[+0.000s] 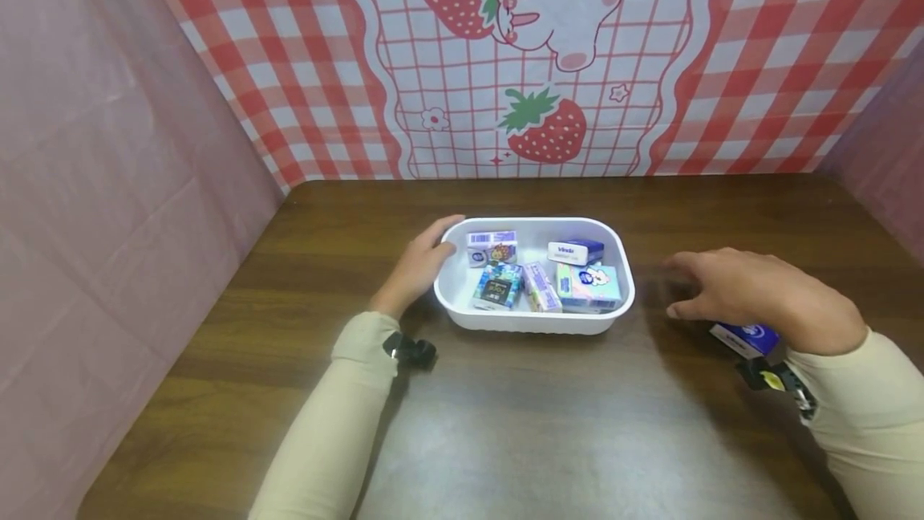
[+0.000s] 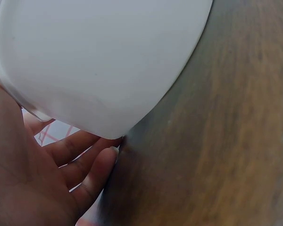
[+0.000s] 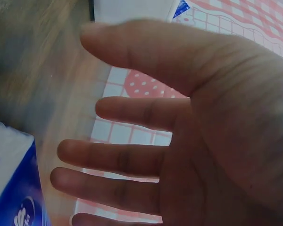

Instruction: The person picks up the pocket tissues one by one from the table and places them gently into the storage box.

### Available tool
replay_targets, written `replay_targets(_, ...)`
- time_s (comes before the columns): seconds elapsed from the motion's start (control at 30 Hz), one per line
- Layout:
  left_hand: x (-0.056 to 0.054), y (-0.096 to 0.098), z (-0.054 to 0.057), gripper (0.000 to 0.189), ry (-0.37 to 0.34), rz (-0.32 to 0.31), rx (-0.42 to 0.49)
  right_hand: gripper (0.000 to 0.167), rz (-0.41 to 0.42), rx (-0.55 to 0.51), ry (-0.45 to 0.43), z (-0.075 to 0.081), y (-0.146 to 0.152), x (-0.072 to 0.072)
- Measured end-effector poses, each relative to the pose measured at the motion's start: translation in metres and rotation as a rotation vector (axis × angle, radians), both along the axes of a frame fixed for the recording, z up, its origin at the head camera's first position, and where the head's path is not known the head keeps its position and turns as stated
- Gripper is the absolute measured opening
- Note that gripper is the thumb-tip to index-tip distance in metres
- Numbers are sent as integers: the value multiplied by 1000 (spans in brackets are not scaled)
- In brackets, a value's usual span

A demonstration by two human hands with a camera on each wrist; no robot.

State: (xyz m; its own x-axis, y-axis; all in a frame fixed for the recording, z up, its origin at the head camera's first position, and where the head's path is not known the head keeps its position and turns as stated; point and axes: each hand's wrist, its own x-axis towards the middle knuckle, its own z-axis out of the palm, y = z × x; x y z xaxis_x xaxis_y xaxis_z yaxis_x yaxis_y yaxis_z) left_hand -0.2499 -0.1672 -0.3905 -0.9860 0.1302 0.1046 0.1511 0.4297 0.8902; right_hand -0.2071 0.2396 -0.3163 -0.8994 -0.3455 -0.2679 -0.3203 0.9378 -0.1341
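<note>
A white plastic basin [image 1: 530, 322] stands on the table with several small tissue packs in it. My left hand [image 1: 417, 265] holds the basin's left end, thumb over the rim and fingers against the outside wall [image 2: 99, 61]. To the right of the basin, my right hand [image 1: 768, 295] hovers with fingers spread and nothing in them. Beneath it lies a blue and white tissue pack [image 1: 751, 337], partly hidden by the hand; the right wrist view shows this pack [image 3: 19, 188] apart from the fingertips.
Inside the basin are a purple and white pack [image 1: 492, 249], a blue-green patterned pack [image 1: 498, 286], a narrow purple pack [image 1: 541, 287], a blue and white pack [image 1: 575, 252] and a pastel pack [image 1: 588, 287]. A checked strawberry cloth [image 1: 534, 103] hangs behind the wooden table [image 1: 534, 424].
</note>
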Motion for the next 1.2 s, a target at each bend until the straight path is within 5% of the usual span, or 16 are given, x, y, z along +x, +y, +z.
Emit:
replay_targets(0.5,0,1,1,47,1,6,-7,96,-33,64,-15,-2,7,0)
replay_targets(1.2,1,0,1,48,11,7,-16,92,-38,80,-5,-4,13,0)
